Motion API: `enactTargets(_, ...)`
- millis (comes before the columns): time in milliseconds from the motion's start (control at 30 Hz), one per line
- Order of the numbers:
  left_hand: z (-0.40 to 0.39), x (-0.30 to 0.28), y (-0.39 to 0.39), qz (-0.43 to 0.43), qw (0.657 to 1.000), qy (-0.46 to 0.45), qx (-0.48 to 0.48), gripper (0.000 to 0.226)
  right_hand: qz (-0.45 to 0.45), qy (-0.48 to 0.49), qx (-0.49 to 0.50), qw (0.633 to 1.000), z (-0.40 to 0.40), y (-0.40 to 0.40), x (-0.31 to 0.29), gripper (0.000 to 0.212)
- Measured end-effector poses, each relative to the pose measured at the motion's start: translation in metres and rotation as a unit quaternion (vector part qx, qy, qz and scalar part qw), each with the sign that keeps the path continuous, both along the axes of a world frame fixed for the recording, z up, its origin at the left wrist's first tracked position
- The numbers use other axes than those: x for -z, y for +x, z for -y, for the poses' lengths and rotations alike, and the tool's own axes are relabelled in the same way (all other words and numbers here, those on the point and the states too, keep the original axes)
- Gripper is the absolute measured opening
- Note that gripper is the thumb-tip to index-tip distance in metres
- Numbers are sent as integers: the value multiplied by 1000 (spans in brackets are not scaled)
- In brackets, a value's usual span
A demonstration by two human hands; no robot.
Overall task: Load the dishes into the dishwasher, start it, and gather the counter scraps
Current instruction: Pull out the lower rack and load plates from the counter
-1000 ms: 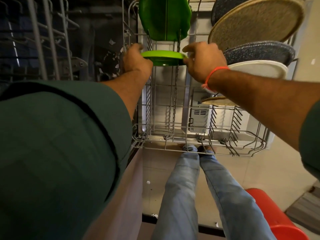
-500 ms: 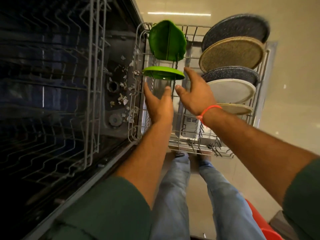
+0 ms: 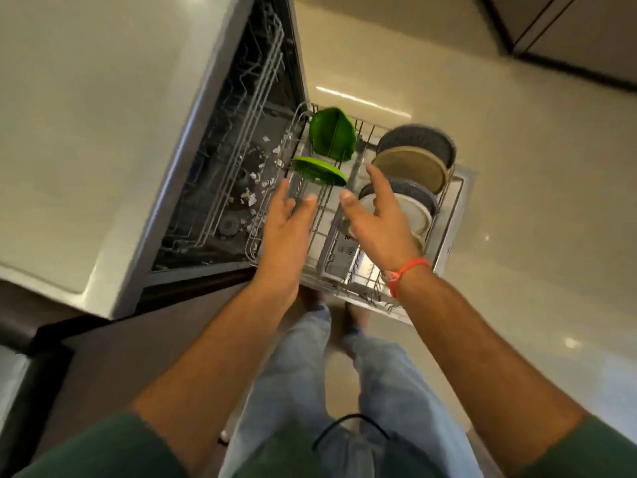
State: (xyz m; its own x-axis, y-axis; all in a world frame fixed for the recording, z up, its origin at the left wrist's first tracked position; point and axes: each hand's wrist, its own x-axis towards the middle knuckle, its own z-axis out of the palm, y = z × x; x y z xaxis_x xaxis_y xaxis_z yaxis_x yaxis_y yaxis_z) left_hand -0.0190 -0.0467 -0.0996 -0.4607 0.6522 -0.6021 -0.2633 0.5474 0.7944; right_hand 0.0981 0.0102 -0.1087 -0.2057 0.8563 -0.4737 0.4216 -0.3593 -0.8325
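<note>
Now both hands, left hand (image 3: pixel 287 222) and right hand (image 3: pixel 375 222), hover empty, fingers spread; better seat the green plate (image 3: pixel 319 170) upright between the rack (image 3: pixel 275 243) tines

The right hand (image 3: pixel 377 224) covers the near part of the white plate (image 3: pixel 412 215) and most of the small tan dish (image 3: pixel 418 242) under its wrist, so how those two sit in the lower rack (image 3: pixel 275 188) cannot be told. The stacked plates beyond its fingertips are smeared by motion, most of all the dark speckled plate (image 3: pixel 427 141), whose rim is a blur. The left hand (image 3: pixel 287 224) hides the rack wires beneath its palm. Left of that hand, the dishwasher interior (image 3: pixel 238 167) is dark; the pale flecks (image 3: pixel 256 182) on its floor are too small to identify. Both upper arms are cut off by the bottom edge
</note>
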Motion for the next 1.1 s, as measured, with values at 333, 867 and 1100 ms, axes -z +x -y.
enactTargets(333, 87, -143, 11, 21, 990, 108, -88, 80, -149, 24, 19, 988, 41, -2, -141, 66)
enactTargets(867, 318, -236, -78, -48, 915, 219, -336, 66, -215, 82, -252, 940, 226, -149, -258, 62)
enactTargets(1100, 480, -267, -139, -110, 855, 245, -444, 65, -230, 50, -402, 885, 388, -248, -281, 70)
